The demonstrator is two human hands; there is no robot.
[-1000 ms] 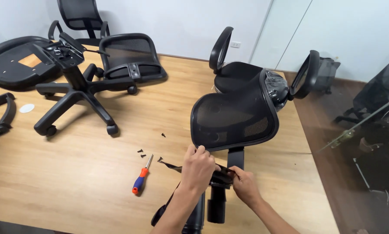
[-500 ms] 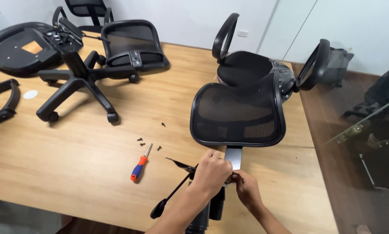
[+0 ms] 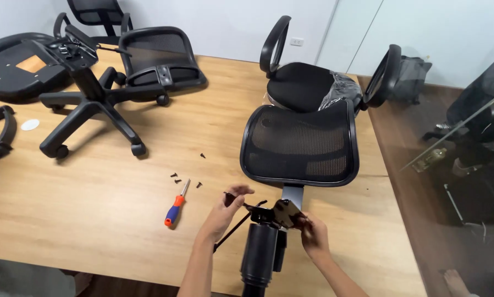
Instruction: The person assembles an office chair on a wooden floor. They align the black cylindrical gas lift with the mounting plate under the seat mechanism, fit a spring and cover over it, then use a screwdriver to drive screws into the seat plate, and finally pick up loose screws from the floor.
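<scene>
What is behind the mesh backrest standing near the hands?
Behind the mesh backrest sits a black seat with two armrests; its near edge and underside are covered.

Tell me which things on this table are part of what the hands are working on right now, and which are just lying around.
In hand:
left hand
right hand
black metal bracket
black cylinder
mesh backrest

Lying about:
screwdriver
loose screws
five-wheeled chair base
second mesh backrest

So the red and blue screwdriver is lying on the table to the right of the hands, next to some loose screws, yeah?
Not quite. The head view shows the screwdriver lying on the table to the left of the hands, beyond the left hand, not to the right of the right hand. The loose screws do lie next to it.
</scene>
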